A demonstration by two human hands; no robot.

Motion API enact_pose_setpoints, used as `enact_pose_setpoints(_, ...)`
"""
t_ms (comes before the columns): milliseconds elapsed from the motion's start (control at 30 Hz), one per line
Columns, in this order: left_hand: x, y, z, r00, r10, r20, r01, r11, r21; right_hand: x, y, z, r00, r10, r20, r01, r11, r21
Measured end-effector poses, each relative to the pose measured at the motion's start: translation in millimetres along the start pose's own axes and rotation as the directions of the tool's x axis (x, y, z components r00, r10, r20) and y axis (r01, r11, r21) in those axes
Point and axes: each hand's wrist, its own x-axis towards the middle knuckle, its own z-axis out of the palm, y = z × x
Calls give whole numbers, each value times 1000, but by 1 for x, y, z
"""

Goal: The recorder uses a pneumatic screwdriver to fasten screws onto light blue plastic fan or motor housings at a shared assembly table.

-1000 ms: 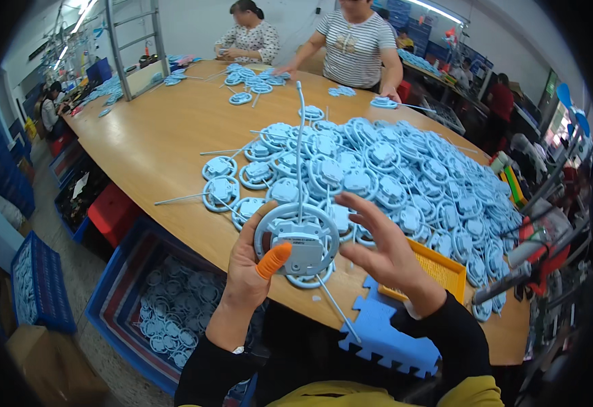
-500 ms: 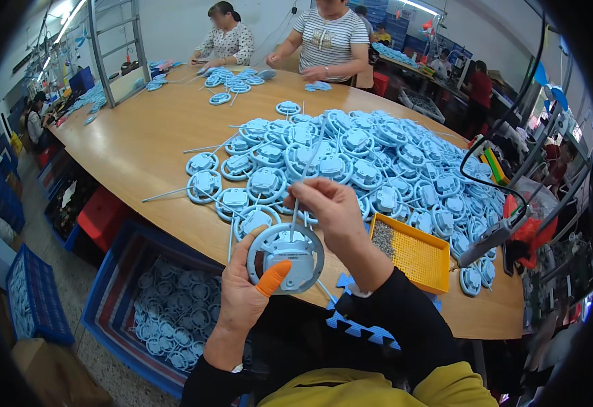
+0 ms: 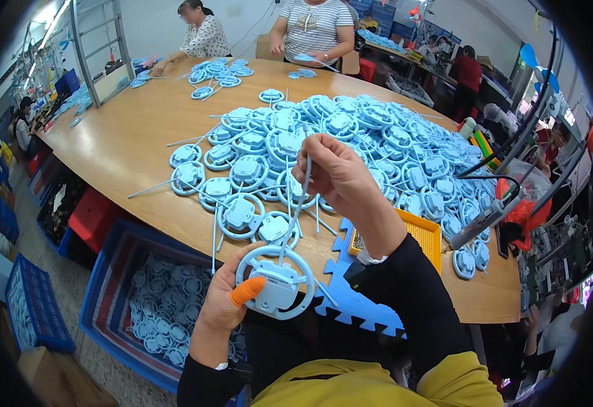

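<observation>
My left hand, an orange cover on its thumb, grips a light-blue plastic ring with a boxy centre by its left side. The thumb presses on the box face. From the top of that part a thin light-blue cord runs upward. My right hand is closed in a pinch around the cord's upper stretch, above and to the right of the ring. Just beyond the hands, a large heap of similar blue ring parts with cords covers much of the table.
A yellow tray lies right of my right forearm, partly hidden. Beside it is a blue foam mat at the wooden table's near edge. A blue crate with more ring parts stands lower left. Two people work across the table.
My right hand has risen relative to the ring, and more cord shows between them. My head view has shifted. Across the table, the person in stripes now holds a blue part; the other person reaches left.
</observation>
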Motion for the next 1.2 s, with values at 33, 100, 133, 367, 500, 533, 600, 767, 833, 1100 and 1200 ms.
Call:
enact_pose_setpoints(33, 1, 0, 0, 1000, -13, -1, 13, 998, -69, -5, -2, 2, 999, 2, 46, -5, 998, 61)
enact_pose_setpoints(100, 1, -2, -1, 1000, -28, -1, 27, 990, -139, -12, 1, -3, 989, -46, 143, 30, 993, 116)
enact_pose_setpoints(133, 0, -4, -2, 1000, -31, -3, 30, 987, -157, -15, 1, -4, 989, -43, 140, 27, 993, 118)
enact_pose_setpoints(367, 1, -12, 11, 992, -90, 89, 105, 979, -177, -17, 18, 0, 899, -438, -6, 402, 830, -386)
enact_pose_setpoints(500, 4, -18, 15, 998, -50, 39, 57, 980, -193, -17, 19, 0, 928, -371, -45, 343, 893, -291)
enact_pose_setpoints(533, 5, -19, 14, 997, -26, 67, 38, 980, -194, -22, 15, 1, 927, -373, -44, 344, 892, -294)
enact_pose_setpoints(600, 8, -15, 12, 996, -38, 77, 52, 980, -193, -31, 11, 3, 990, -139, -16, 135, 978, -158)
enact_pose_setpoints(767, 8, -18, 18, 994, -38, 107, 58, 981, -186, -35, 10, -4, 984, -170, 61, 179, 967, -182)
enact_pose_setpoints(833, 7, -18, 20, 993, -46, 105, 65, 979, -193, -33, 14, 0, 990, -137, 32, 140, 981, -134)
enact_pose_setpoints(1100, -1, -66, 24, 982, 2, -189, -39, 981, -190, -158, -8, -15, 989, -61, -131, -16, 854, -519)
enact_pose_setpoints(1200, -3, -88, 41, 975, -91, -201, 26, 951, -308, -270, -28, -67, 730, -677, -97, 296, 440, -848)
